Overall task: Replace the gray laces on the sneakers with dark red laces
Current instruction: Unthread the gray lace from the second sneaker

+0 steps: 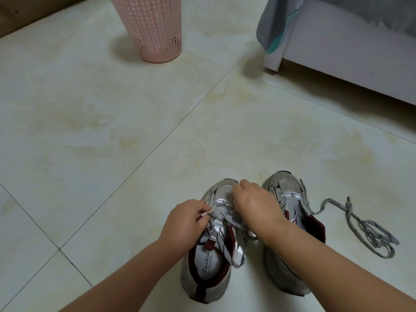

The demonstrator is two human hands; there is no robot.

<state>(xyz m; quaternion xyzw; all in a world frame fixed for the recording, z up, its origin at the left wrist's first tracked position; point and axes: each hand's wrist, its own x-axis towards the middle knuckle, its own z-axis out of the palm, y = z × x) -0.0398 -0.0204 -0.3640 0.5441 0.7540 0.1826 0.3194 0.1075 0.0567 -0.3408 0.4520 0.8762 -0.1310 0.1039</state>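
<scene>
Left sneaker point(208, 262) on the floor point(112, 131), gray lace point(225, 212) partly threaded. Left hand point(182, 221) pinches a lace end; right hand point(254, 203) curled on the lace near the toe eyelets. Right sneaker point(290, 199) looks unlaced, its removed lace point(369, 230) alongside. Likely still unlacing; next, draw the lace out of the remaining eyelets. No red laces visible.

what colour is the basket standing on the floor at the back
The basket is pale pink with a perforated lattice pattern, seen in the head view.
</scene>
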